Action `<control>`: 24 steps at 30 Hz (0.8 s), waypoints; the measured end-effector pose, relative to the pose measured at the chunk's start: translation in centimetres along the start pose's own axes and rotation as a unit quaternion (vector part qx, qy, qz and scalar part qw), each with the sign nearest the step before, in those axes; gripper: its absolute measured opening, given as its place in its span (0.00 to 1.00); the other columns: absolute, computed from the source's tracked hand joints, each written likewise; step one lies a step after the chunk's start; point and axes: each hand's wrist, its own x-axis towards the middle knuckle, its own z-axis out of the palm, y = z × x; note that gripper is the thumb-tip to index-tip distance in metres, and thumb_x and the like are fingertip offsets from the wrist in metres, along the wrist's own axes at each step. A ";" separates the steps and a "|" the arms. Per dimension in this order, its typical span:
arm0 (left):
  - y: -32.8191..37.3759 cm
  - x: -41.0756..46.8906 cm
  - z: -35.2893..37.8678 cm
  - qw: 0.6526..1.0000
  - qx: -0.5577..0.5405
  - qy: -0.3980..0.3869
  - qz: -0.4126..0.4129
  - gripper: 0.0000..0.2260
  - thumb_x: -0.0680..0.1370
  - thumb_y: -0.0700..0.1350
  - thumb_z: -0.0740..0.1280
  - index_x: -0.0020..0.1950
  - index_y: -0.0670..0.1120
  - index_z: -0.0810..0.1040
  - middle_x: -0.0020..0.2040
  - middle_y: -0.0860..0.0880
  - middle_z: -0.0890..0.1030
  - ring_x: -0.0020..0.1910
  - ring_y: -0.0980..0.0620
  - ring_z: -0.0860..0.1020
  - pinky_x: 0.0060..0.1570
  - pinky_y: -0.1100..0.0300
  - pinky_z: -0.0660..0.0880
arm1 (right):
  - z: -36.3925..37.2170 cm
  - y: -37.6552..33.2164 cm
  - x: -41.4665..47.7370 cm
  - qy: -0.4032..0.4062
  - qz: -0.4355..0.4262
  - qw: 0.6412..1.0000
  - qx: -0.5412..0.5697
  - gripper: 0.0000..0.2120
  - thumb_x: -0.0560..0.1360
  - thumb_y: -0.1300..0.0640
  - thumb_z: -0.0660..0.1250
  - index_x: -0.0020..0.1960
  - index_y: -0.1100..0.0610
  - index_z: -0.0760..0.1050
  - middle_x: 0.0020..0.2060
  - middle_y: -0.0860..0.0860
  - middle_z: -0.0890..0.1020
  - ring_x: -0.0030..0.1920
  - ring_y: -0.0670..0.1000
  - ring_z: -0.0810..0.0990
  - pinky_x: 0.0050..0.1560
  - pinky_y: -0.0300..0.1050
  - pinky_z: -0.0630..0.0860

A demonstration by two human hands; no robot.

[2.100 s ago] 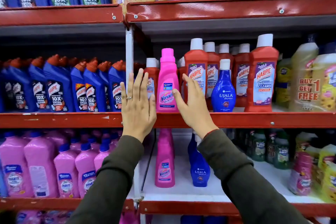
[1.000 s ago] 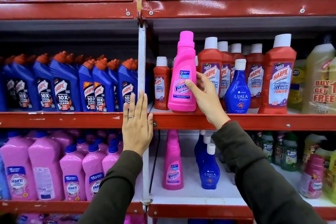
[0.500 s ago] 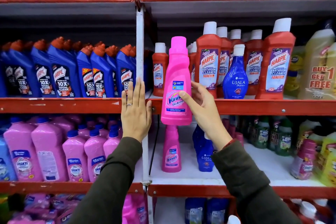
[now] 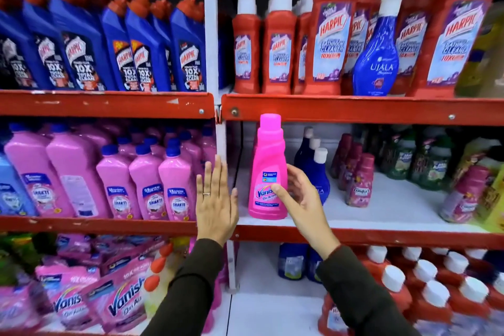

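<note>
A bright pink Vanish bottle (image 4: 268, 172) stands upright at the front left of the white middle shelf (image 4: 381, 215), its cap just below the red rail above. My right hand (image 4: 298, 199) grips it from the right, thumb across the label and fingers behind. My left hand (image 4: 215, 199) is flat with straight fingers, raised in front of the white upright post, just left of the bottle and not touching it. It wears a ring.
Blue Ujala bottles (image 4: 313, 169) stand right behind the pink one. Red Harpic bottles (image 4: 327, 35) and one blue Ujala bottle (image 4: 375, 54) fill the shelf above; blue Harpic bottles (image 4: 141, 49) top left. Pink Shakti bottles (image 4: 144, 185) crowd the left bay. Vanish pouches (image 4: 114, 300) lie below.
My right hand has carried the pink Vanish bottle from the upper shelf down to the middle shelf. My left hand came down with it, and the view tilted lower.
</note>
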 end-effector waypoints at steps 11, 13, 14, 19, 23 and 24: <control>-0.1 -4.7 4.2 0.997 0.023 -0.069 0.005 0.32 0.83 0.49 0.53 0.83 0.37 0.47 0.84 0.38 0.49 0.85 0.50 0.36 0.81 0.48 0.45 | 1.0 6.3 0.9 -0.009 0.041 0.999 -0.025 0.22 0.79 0.60 0.71 0.71 0.55 0.70 0.64 0.49 0.82 0.63 0.45 0.81 0.65 0.48 0.79; -0.3 -5.1 4.7 0.997 0.033 -0.072 0.009 0.31 0.84 0.50 0.52 0.83 0.38 0.46 0.85 0.41 0.40 0.85 0.49 0.36 0.82 0.48 0.44 | 1.2 7.0 1.2 -0.009 0.052 0.998 -0.017 0.22 0.79 0.60 0.71 0.71 0.55 0.70 0.64 0.50 0.82 0.63 0.44 0.81 0.65 0.46 0.79; -0.4 -5.2 4.8 0.997 0.038 -0.072 0.011 0.31 0.84 0.50 0.52 0.83 0.37 0.47 0.85 0.42 0.36 0.85 0.49 0.36 0.82 0.49 0.42 | 1.3 7.3 1.3 -0.009 0.056 0.998 -0.012 0.22 0.79 0.60 0.71 0.71 0.55 0.70 0.63 0.49 0.81 0.62 0.43 0.81 0.64 0.46 0.79; -0.6 -5.3 5.4 0.996 0.055 -0.067 0.009 0.31 0.84 0.50 0.53 0.83 0.36 0.50 0.85 0.42 0.36 0.85 0.48 0.37 0.83 0.50 0.40 | 1.9 8.3 1.6 -0.016 0.073 0.997 0.008 0.22 0.79 0.59 0.71 0.70 0.52 0.69 0.63 0.49 0.81 0.62 0.42 0.81 0.59 0.40 0.80; -0.6 -5.3 5.5 0.997 0.044 -0.055 0.016 0.34 0.84 0.50 0.53 0.85 0.39 0.42 0.85 0.42 0.35 0.85 0.48 0.37 0.83 0.50 0.39 | 2.0 8.8 1.6 -0.021 0.072 0.997 0.004 0.22 0.79 0.58 0.70 0.71 0.53 0.69 0.64 0.50 0.81 0.63 0.44 0.81 0.56 0.37 0.80; -0.6 -5.3 5.4 0.997 0.041 -0.055 0.018 0.34 0.84 0.50 0.52 0.84 0.40 0.40 0.85 0.42 0.35 0.85 0.48 0.37 0.83 0.50 0.39 | 2.0 8.9 1.7 -0.024 0.073 0.997 0.004 0.23 0.79 0.57 0.70 0.71 0.52 0.69 0.64 0.49 0.81 0.63 0.43 0.81 0.56 0.36 0.80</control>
